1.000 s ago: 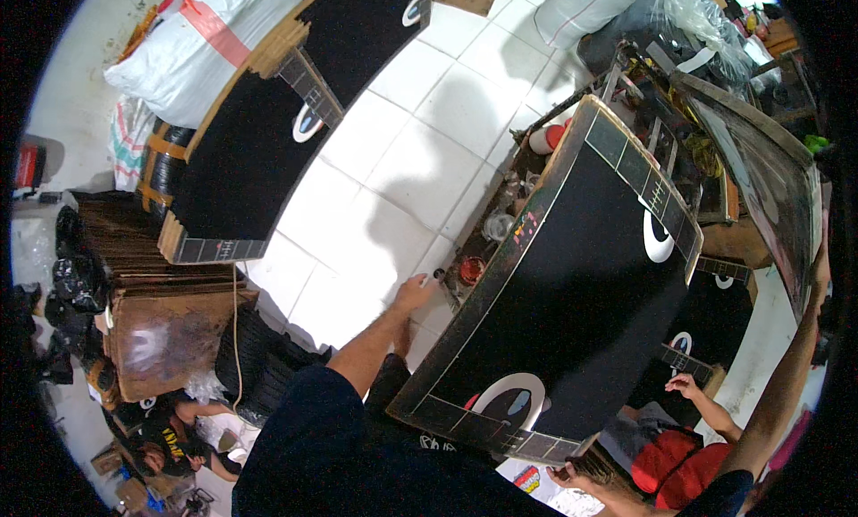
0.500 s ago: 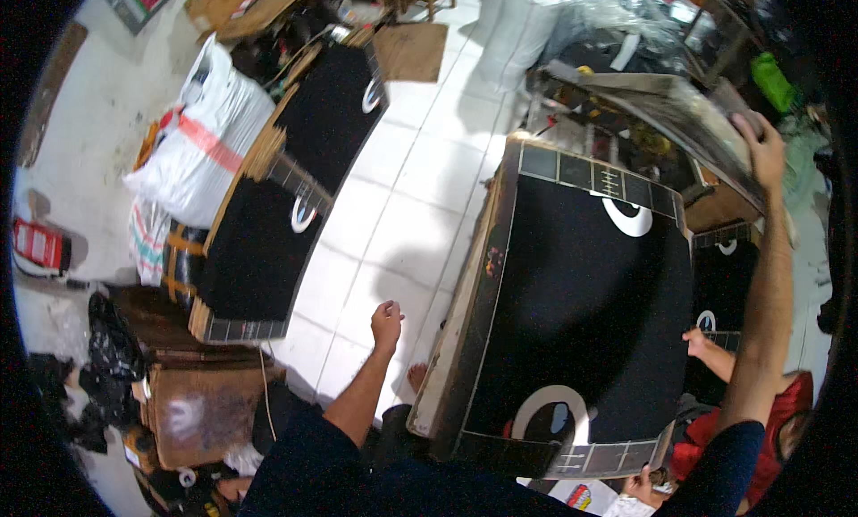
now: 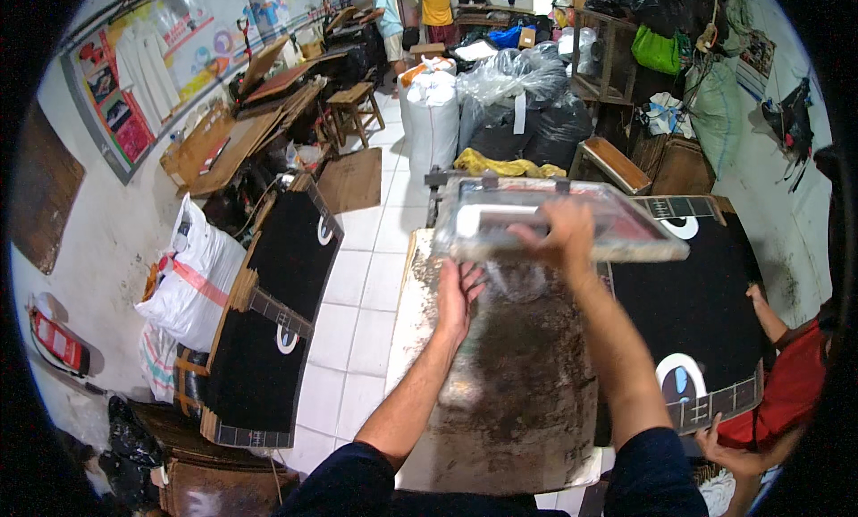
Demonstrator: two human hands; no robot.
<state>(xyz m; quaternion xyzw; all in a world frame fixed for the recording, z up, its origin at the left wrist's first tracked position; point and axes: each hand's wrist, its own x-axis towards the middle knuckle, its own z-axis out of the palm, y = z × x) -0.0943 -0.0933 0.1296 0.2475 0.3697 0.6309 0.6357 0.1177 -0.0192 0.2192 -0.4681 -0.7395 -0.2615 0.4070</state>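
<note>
A framed printing screen (image 3: pixel 643 249) is tilted above the far end of a brown-stained board (image 3: pixel 509 401) in front of me. My right hand (image 3: pixel 569 235), blurred by motion, grips the near side of its frame. My left hand (image 3: pixel 458 298) is just under the frame's near left corner, its fingers apart; whether it touches the frame I cannot tell. To the right, a black panel (image 3: pixel 688 294) with white eye-like rings and grey ruled bands lies beside the board. A person in red (image 3: pixel 800 383) has one hand at its right edge and another at its near edge.
At left, more black panels (image 3: pixel 259 383) lie on stacked boards beside a white sack (image 3: pixel 192 285). Wrapped bags (image 3: pixel 518 115) and a yellow cloth (image 3: pixel 505 164) are beyond the screen. A wooden stool (image 3: pixel 356 115) stands farther back, near two people. White floor tiles (image 3: pixel 344 329) run between the rows.
My view has risen toward the far room. The black panel has gone from the board in front of me to the right. My right hand has brought the screen left and my left hand has come near it.
</note>
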